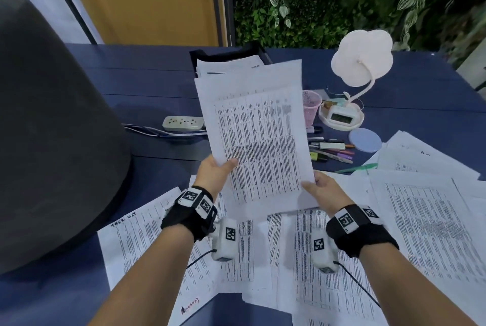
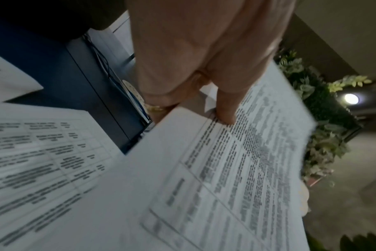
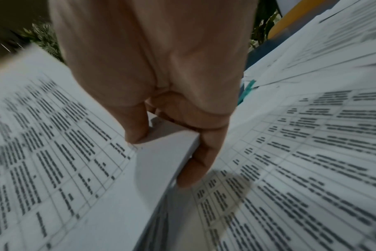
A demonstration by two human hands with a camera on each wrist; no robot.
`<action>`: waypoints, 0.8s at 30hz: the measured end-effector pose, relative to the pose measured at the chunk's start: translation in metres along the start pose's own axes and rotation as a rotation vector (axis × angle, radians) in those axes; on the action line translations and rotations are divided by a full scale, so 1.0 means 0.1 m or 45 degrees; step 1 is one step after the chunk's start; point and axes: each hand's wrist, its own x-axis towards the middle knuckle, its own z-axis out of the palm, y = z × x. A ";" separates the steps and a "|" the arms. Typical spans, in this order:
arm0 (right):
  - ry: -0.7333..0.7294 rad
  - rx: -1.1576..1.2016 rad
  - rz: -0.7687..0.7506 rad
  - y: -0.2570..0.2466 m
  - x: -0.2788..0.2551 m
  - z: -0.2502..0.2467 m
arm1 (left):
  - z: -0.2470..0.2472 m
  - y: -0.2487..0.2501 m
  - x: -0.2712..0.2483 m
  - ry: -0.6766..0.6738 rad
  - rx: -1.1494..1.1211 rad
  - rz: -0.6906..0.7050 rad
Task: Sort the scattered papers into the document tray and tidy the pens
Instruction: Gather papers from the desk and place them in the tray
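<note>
I hold a stack of printed sheets [image 1: 257, 136] up over the blue table [image 1: 147, 83]. My left hand [image 1: 215, 171] pinches its lower left corner, thumb on top [image 2: 225, 108]. My right hand [image 1: 320, 189] pinches the lower right corner [image 3: 167, 152], thumb above and fingers below. Behind the stack stands the black document tray [image 1: 231, 53] with papers in it. More printed sheets [image 1: 420, 220] lie scattered on the near table. Several pens and markers [image 1: 331, 150] lie to the right of the held stack, beside a pink mesh pen cup [image 1: 311, 107].
A white lamp [image 1: 360, 68] with a clock base [image 1: 342, 115] stands at the right, a round blue coaster [image 1: 365, 139] beside it. A power strip [image 1: 182, 122] with cables lies left of the stack. A large grey chair back [image 1: 52, 128] fills the left. Plants line the back wall.
</note>
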 end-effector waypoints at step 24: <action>-0.121 -0.082 0.412 0.21 -0.05 -0.05 | 0.13 -0.54 0.02 -0.082 0.145 -0.326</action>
